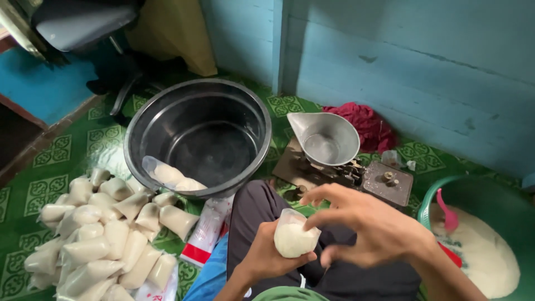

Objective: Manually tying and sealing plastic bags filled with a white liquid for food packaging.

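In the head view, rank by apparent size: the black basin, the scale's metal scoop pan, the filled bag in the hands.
1. black basin
2. metal scoop pan
3. filled bag, though nearest the camera
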